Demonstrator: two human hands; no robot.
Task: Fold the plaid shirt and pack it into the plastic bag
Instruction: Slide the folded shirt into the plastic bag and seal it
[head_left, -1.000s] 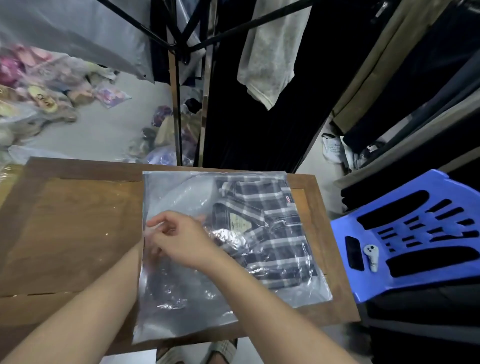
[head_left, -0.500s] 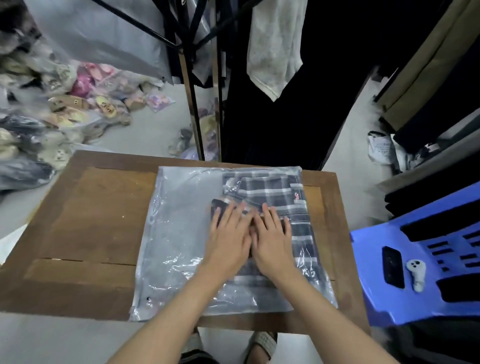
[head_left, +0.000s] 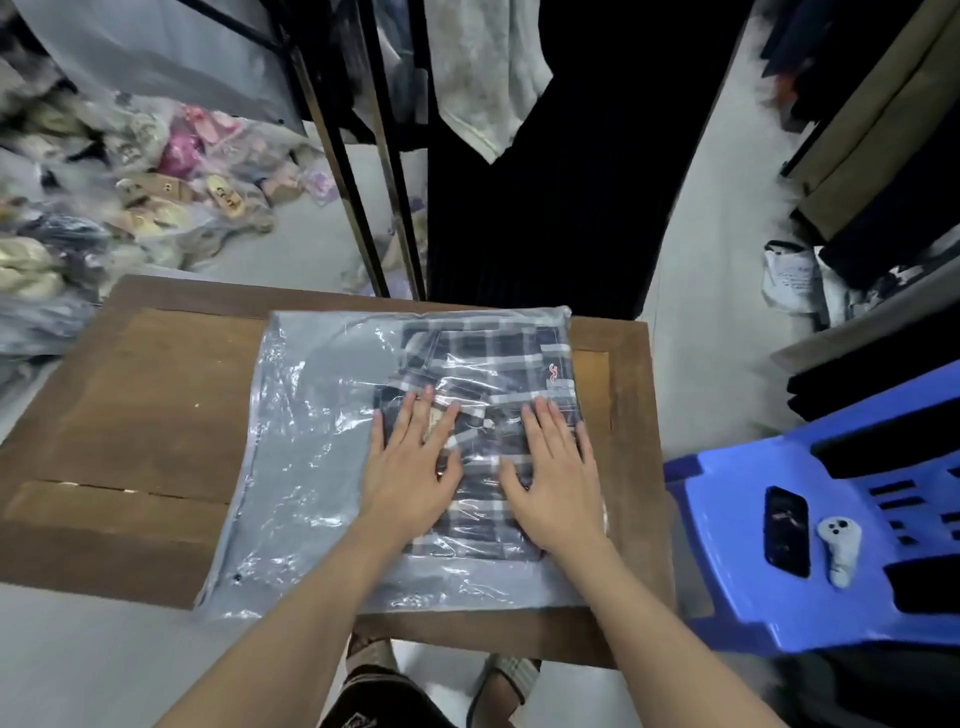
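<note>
Plaid shirt (head_left: 493, 364) folded flat in plastic bag (head_left: 311, 415); both hands' grip open, palms pressing.

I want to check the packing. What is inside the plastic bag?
The folded plaid shirt fills the right half of the plastic bag; both hands cover its middle. The left half looks empty.

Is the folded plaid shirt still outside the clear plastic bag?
No, the folded plaid shirt lies inside the clear plastic bag, with both hands pressing flat on top.
</note>
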